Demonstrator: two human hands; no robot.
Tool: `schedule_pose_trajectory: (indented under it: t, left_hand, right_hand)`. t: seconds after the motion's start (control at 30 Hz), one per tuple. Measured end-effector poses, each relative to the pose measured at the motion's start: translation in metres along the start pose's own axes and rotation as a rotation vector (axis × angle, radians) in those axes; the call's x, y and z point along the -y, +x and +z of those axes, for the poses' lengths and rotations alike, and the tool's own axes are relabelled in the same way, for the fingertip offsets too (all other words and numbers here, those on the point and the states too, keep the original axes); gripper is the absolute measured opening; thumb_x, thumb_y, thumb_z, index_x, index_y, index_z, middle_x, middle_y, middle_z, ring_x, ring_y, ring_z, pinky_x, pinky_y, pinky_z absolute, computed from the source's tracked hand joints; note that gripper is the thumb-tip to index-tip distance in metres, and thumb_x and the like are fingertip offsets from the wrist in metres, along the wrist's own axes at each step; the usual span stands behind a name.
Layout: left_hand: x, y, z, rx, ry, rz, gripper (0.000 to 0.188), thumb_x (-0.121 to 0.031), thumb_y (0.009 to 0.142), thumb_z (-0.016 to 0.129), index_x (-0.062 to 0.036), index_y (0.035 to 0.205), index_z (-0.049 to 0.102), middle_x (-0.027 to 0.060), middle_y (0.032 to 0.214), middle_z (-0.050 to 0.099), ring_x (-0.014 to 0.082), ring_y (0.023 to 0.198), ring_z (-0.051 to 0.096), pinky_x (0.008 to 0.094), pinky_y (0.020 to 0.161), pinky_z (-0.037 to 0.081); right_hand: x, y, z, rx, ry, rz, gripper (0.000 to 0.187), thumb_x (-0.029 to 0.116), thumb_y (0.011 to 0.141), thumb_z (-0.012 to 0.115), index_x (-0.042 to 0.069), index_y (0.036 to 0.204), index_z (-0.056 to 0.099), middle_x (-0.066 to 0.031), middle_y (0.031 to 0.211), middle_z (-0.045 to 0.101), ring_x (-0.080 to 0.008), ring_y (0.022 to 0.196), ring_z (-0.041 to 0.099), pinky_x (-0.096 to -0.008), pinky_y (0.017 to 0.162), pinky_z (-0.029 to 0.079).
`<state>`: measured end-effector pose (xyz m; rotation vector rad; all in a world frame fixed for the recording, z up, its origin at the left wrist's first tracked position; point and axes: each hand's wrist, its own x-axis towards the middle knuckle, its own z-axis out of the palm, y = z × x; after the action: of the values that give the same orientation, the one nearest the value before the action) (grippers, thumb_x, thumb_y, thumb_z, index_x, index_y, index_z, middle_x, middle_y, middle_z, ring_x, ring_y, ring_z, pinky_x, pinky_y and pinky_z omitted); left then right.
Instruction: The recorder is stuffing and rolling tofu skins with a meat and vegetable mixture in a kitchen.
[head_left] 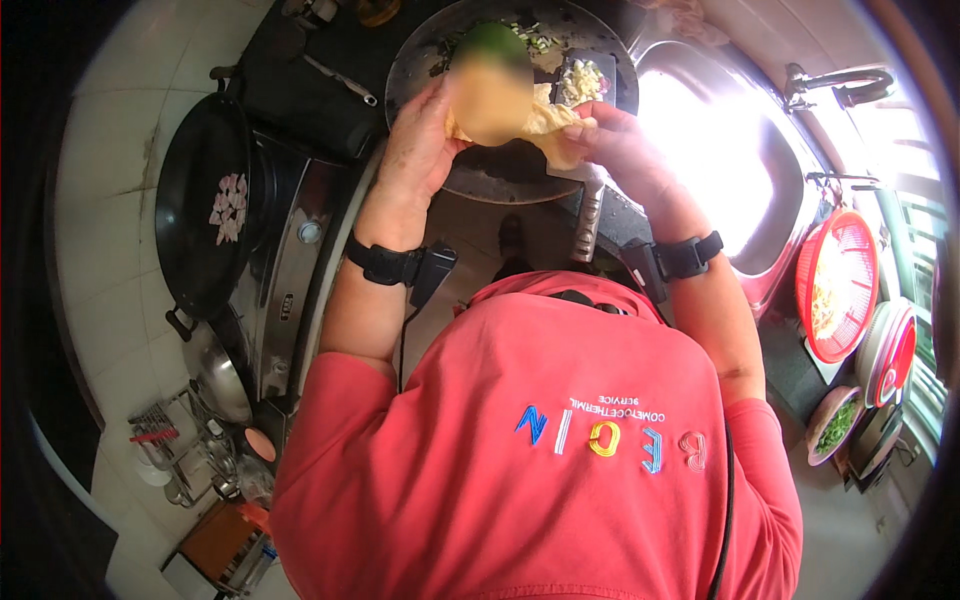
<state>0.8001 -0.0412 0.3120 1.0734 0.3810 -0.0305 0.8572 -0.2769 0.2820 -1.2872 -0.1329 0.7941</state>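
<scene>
A floppy, pale-yellow sheet of food (556,139) is stretched between my two hands over a round dark cutting board (410,75). My left hand (421,137) is closed on its left edge. My right hand (622,148) pinches its right end. A blur covers the middle of the sheet and part of the board. Chopped green pieces (538,40) lie at the board's far side. Beside my right hand, a cleaver (589,218) rests with its handle toward me, and chopped white bits (583,82) sit on its blade.
A black wok (195,170) with sliced pinkish meat (229,208) stands on the stove (300,262) at left. On the right are a bright metal sink (790,200), a faucet (865,88), a red basket (808,275) and a bowl of chopped greens (836,428). A dish rack (180,455) is at lower left.
</scene>
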Motion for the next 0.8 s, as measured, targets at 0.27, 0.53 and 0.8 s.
schedule_pose_trajectory:
  t: [0.27,0.53,0.8]
  left_hand:
    - [0.010,0.003,-0.002,0.163,0.077,-0.015,0.044,-0.010,0.085,0.065,0.0016,0.123,0.048,0.0086,0.115,0.059,0.0174,0.106,0.058,0.0311,0.092,0.046]
    - [0.013,-0.005,0.014,0.119,0.196,0.125,0.032,-0.007,0.086,0.061,0.0035,0.116,0.055,0.0069,0.106,0.062,0.0121,0.094,0.059,0.0270,0.086,0.046]
    - [0.024,-0.008,0.021,0.015,0.245,0.234,0.027,-0.006,0.088,0.058,0.0033,0.113,0.057,0.0059,0.103,0.063,0.0109,0.090,0.059,0.0253,0.083,0.047]
  right_hand:
    - [-0.008,0.009,0.005,-0.099,0.086,-0.136,0.022,0.028,0.092,0.058,0.007,0.097,0.060,0.0015,0.084,0.060,-0.0075,0.075,0.054,-0.0225,0.070,0.045]
    - [-0.008,0.007,0.014,-0.209,0.004,-0.135,0.026,0.029,0.091,0.058,0.005,0.099,0.060,0.0007,0.086,0.060,-0.0066,0.077,0.054,-0.0222,0.067,0.044]
    - [-0.011,0.012,0.019,-0.453,0.133,-0.255,0.016,0.023,0.091,0.058,0.007,0.089,0.061,0.0030,0.083,0.058,-0.0068,0.076,0.051,-0.0223,0.066,0.042]
